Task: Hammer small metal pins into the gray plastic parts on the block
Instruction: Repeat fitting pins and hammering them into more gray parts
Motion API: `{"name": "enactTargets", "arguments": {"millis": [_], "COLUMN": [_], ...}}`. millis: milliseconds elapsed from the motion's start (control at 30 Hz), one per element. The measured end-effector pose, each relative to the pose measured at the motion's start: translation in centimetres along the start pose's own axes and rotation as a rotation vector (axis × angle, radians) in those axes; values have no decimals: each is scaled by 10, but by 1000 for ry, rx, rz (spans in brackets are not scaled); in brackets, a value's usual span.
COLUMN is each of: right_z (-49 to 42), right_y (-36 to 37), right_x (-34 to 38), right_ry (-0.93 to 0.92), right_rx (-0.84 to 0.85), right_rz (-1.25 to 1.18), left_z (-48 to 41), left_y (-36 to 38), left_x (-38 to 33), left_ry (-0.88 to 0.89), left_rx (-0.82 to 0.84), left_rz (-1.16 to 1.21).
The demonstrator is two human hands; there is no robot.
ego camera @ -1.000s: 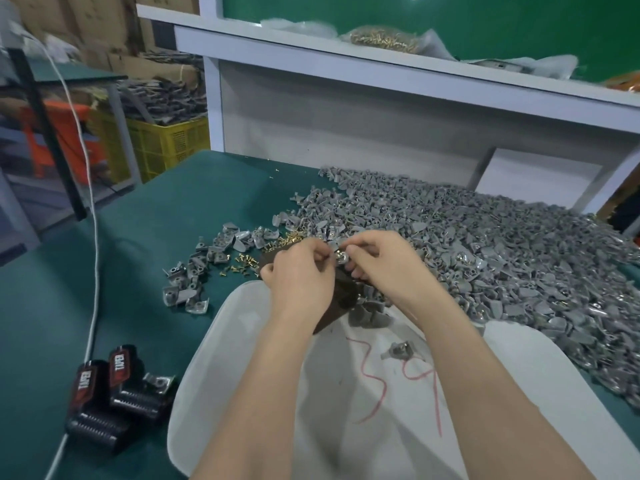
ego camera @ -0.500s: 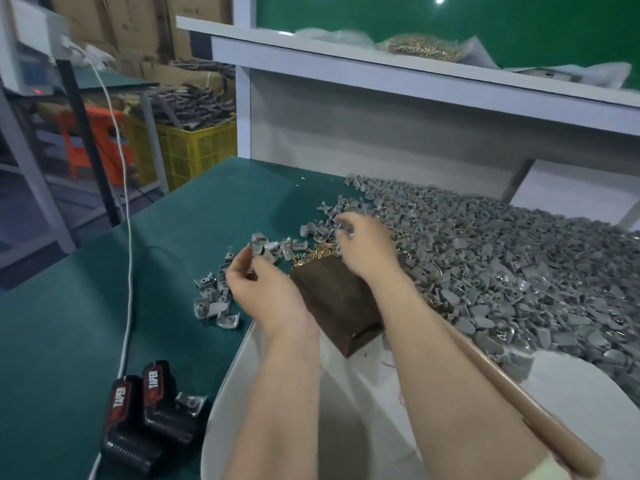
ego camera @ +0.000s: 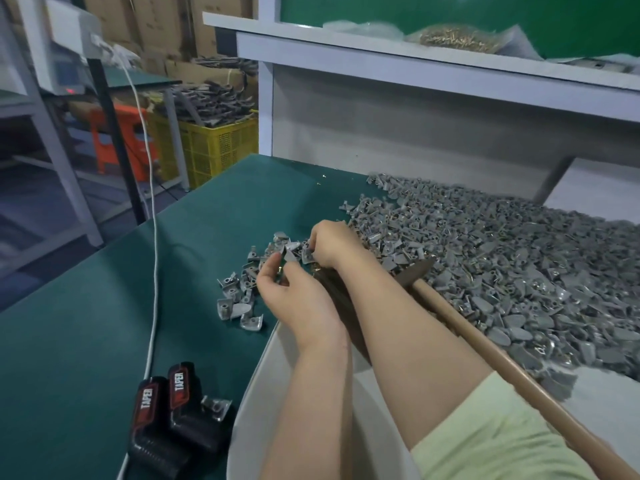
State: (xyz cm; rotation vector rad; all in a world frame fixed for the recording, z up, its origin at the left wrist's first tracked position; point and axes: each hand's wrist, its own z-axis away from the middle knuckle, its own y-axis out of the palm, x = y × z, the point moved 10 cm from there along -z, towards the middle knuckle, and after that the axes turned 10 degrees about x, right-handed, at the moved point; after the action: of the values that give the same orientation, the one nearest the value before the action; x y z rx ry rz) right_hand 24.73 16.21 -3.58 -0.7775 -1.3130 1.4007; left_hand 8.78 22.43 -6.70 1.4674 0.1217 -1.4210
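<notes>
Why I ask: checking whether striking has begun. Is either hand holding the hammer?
No, the hammer lies on the gray parts pile, while left hand and right hand, both off it, pick at the pile's edge.

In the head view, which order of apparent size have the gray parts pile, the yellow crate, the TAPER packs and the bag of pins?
1. Gray parts pile, by far.
2. Yellow crate and TAPER packs look alike; the packs are nearer, so unranked.
3. Bag of pins, smallest, though farthest.
</notes>
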Motion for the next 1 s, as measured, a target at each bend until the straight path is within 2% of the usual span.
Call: {"name": "enactTargets", "arguments": {"millis": [233,400,600,733,800,867,900,933,1000], "right_z": [16,48,85,90,86,78,74,70,60], "right_y": [-6,-44,-54,-45,-44,-43,-44,-42,-27], "right_x": [23,10,2,1,-3,-13,-15,-14,0], "right_ry": [-173,-261,-402,-455,-430,-340,-284,-239,-183], "right_rx": [19,-139,1,86,46,-73,-139,-174,-107], "right_rz": [-136,-575,-768,-971,-1008,-969,-856,-684,-326], "left_z": [-1,-4,8,5,3,2,2,1,-1], "left_y": [1,9,42,37,31,25,22,18,14], "left_x": [-3,-7,-7,-13,-14,-16,-17,-18,-20], "left_ry": [36,84,113,128,127,125,124,124,128], "left_rx": [12,109,389,356,310,259,234,211,174], "left_rz": [21,-37,-160,-130,-124,-80,-56,-34,24]}}
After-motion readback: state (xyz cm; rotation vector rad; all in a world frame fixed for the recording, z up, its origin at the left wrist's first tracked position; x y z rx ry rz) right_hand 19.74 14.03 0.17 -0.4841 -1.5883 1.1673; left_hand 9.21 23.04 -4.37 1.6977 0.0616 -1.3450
